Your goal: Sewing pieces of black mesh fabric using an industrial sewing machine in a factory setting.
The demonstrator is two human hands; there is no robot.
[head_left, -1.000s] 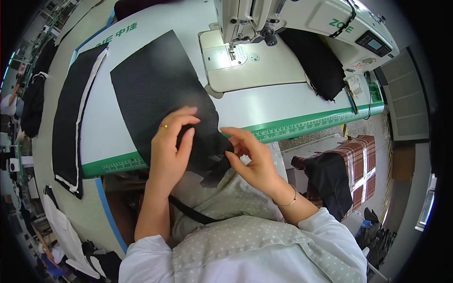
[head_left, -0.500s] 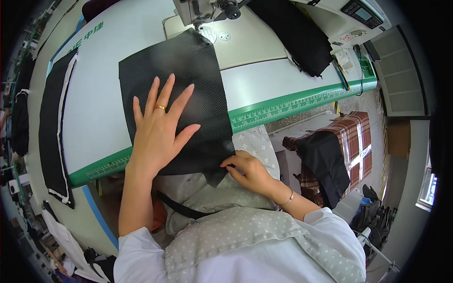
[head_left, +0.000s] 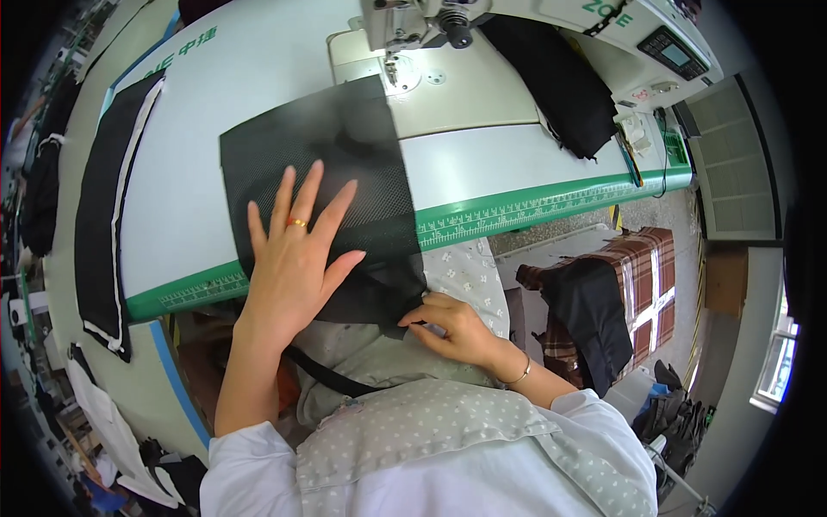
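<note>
A piece of black mesh fabric (head_left: 379, 189) lies over the front edge of the sewing table (head_left: 198, 112), its near end hanging toward my lap. My left hand (head_left: 297, 250) rests flat on it, fingers spread, a ring on one finger. At the fabric's near right corner my right hand (head_left: 452, 327) pinches the edge between thumb and fingers. Just beyond the fabric's far right corner stands the needle and presser foot of a sewing machine (head_left: 393, 69); the fabric lies short of the needle.
A folded black cloth (head_left: 551, 86) lies under the machine arm. To the left is a long black strip (head_left: 112, 207) with white edging. A green ruler edge (head_left: 517, 214) runs along the table front. On the right, a plaid-covered box (head_left: 637, 293) carries another black piece (head_left: 590, 302).
The fabric's far corner has come away from the needle area toward me. Both hands keep their hold; the view has shifted slightly.
</note>
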